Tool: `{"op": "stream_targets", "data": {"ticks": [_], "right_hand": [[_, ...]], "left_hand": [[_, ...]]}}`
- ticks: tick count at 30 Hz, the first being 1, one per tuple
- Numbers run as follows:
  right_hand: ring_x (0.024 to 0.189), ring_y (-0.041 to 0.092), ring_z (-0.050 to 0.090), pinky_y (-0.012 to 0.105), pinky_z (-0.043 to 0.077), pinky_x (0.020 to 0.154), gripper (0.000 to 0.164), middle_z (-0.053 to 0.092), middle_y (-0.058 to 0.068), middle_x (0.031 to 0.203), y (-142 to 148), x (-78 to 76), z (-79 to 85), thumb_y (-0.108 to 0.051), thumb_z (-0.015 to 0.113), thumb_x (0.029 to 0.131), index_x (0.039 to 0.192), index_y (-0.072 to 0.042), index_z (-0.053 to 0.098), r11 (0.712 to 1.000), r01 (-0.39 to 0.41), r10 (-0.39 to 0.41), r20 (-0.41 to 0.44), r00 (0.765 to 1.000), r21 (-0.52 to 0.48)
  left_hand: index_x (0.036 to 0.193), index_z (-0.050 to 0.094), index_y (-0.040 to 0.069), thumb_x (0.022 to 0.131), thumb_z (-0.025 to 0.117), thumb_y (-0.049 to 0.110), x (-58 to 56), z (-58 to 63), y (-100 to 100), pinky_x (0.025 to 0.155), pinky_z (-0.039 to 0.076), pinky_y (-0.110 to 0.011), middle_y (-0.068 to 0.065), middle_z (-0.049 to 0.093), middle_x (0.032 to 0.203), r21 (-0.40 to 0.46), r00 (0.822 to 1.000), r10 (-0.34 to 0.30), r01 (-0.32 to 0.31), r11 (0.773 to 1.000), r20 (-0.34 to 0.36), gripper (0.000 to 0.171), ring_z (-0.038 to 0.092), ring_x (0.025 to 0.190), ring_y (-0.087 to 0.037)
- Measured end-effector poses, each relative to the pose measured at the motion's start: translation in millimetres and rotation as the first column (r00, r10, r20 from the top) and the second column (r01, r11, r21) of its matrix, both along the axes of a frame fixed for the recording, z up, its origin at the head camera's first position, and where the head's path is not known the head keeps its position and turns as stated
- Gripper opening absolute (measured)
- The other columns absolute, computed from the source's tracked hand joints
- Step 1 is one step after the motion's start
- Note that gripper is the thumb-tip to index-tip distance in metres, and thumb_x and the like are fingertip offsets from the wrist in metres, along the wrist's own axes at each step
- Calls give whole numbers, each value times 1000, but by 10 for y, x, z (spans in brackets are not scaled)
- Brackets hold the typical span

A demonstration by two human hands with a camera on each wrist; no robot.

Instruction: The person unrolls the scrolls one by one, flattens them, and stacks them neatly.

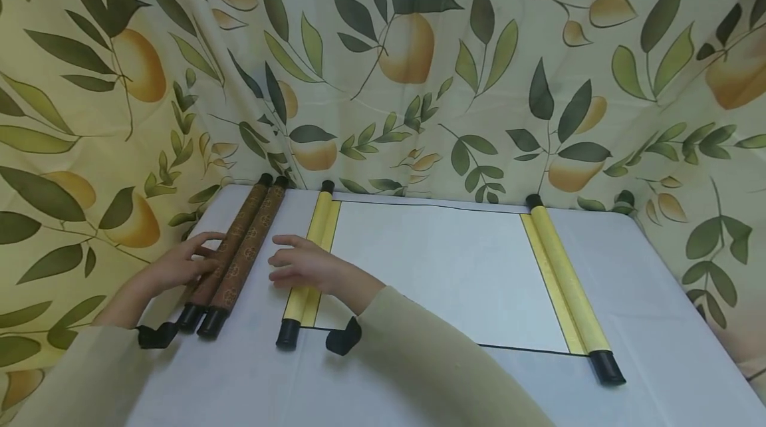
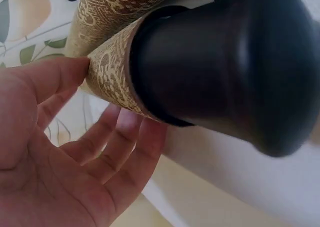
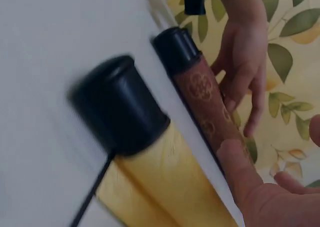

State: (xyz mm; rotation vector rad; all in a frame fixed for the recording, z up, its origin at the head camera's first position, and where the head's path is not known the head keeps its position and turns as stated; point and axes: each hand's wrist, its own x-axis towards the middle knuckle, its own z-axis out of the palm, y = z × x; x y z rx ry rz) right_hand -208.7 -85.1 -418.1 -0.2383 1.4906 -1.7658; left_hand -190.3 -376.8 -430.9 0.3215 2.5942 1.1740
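Two brown patterned scroll rolls (image 1: 248, 257) with black end knobs lie side by side, slanting on the left of the table. My left hand (image 1: 182, 264) is at the outer roll, its thumb and fingertips against the side; in the left wrist view, the thumb (image 2: 60, 77) touches the patterned cloth near the black knob (image 2: 210, 72). An unrolled scroll (image 1: 431, 267) lies flat, its sheet blank white between yellow rollers. Over its left yellow roller (image 1: 294, 304) reaches my right hand (image 1: 311, 266), fingers spread and loosely bent toward the brown rolls, holding nothing.
A white table (image 1: 616, 267) bears everything. Behind it and along the left hangs a curtain (image 1: 383, 128) printed with oranges and leaves. The scroll's right yellow roller (image 1: 571, 281) ends in a black knob near the table's right side.
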Motion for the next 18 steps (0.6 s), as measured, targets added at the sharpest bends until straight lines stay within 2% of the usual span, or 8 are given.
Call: {"op": "stream_targets", "data": {"ticks": [5, 7, 8, 10, 13, 16, 18], "right_hand": [[125, 40, 37, 45, 38, 98, 65, 37, 13, 138, -254, 59, -50, -16, 59, 87, 144, -17, 28, 997, 45, -37, 133, 990, -62], [126, 40, 34, 46, 37, 99, 70, 33, 11, 141, -333, 88, -66, -16, 61, 85, 145, -17, 24, 997, 52, -41, 155, 987, -64], [125, 40, 35, 45, 37, 98, 73, 31, 9, 142, -367, 104, -70, -16, 62, 84, 146, -18, 23, 996, 58, -47, 164, 985, -62], [122, 40, 37, 45, 37, 98, 76, 28, 8, 143, -430, 135, -75, -14, 62, 83, 146, -18, 21, 994, 76, -61, 183, 981, -76], [116, 37, 41, 45, 38, 97, 77, 27, 7, 143, -500, 167, -69, -11, 61, 81, 146, -19, 20, 990, 90, -68, 193, 979, -107], [107, 31, 46, 44, 41, 94, 80, 32, 10, 137, -516, 192, -44, -10, 62, 79, 147, -20, 19, 990, 97, -77, 181, 980, -103], [101, 27, 49, 44, 43, 91, 80, 41, 11, 128, -493, 213, -32, -11, 63, 79, 146, -21, 21, 991, 103, -89, 156, 984, -81]], "left_hand": [[142, 23, 10, 93, 55, 20, -29, 7, 26, 65, 50, -35, -23, 54, 111, 31, 993, 25, -29, 999, 118, 60, 58, 85, -25], [143, 18, 10, 93, 54, 25, -27, 29, 53, 71, 48, -35, -23, 54, 114, 21, 990, 15, -18, 1000, 143, 64, 57, 92, -25], [144, 16, 10, 94, 53, 27, -22, 42, 73, 76, 46, -35, -22, 54, 115, 18, 989, 0, -2, 1000, 147, 65, 56, 97, -25], [147, 10, 13, 95, 50, 28, -8, 60, 118, 76, 44, -35, -21, 52, 116, 15, 988, -32, 30, 999, 152, 67, 53, 100, -26], [148, 0, 22, 96, 47, 29, 13, 78, 185, 70, 44, -35, -22, 48, 115, 36, 983, -69, 64, 997, 170, 70, 51, 92, -26], [147, -4, 28, 96, 46, 31, 56, 92, 217, 71, 47, -37, -24, 41, 122, 101, 969, -70, 47, 994, 235, 72, 50, 96, -26], [147, -2, 32, 96, 47, 30, 118, 101, 219, 79, 47, -41, -25, 35, 131, 173, 953, -61, 9, 985, 297, 70, 49, 107, -29]]}}
